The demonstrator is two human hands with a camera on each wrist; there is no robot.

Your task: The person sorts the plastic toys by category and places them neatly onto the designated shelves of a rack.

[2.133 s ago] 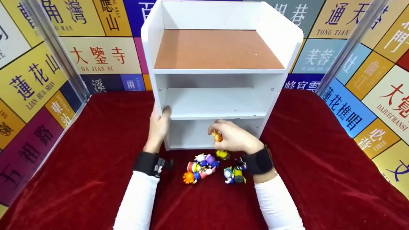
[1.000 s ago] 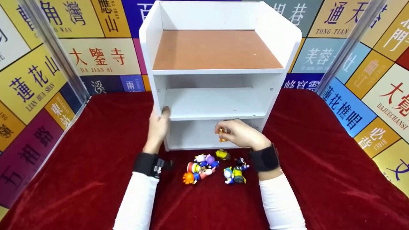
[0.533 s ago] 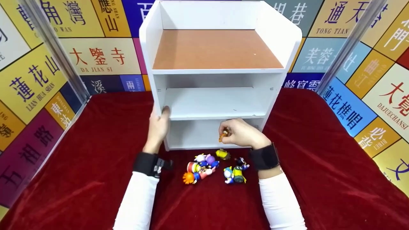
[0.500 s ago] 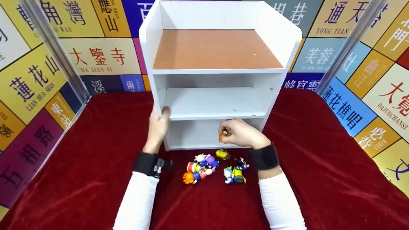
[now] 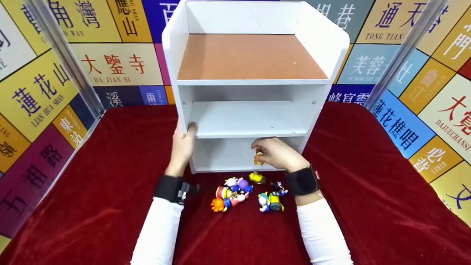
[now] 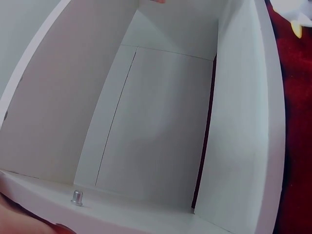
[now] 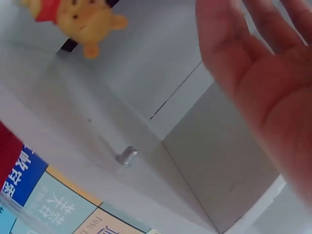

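A white shelf unit stands upright on red cloth. My left hand grips its left side panel, thumb on the inner face; part of that hand shows at a corner of the left wrist view. At the lower compartment's opening, my right hand pinches a small yellow-orange bear figure. The right wrist view shows the bear, with a red top, beside my right palm; the fingertips are out of frame there. Small figures lie in front, including a yellow one and an orange-headed one.
More figures lie in two groups, among them a purple one and a green-and-yellow one. Metal pegs jut from the inner side walls. Panels with printed characters stand behind and beside the cloth.
My right hand has moved to the right with the bear over the past two seconds. More recently the bear has turned between the fingers and hangs slightly lower. My left hand keeps its grip.
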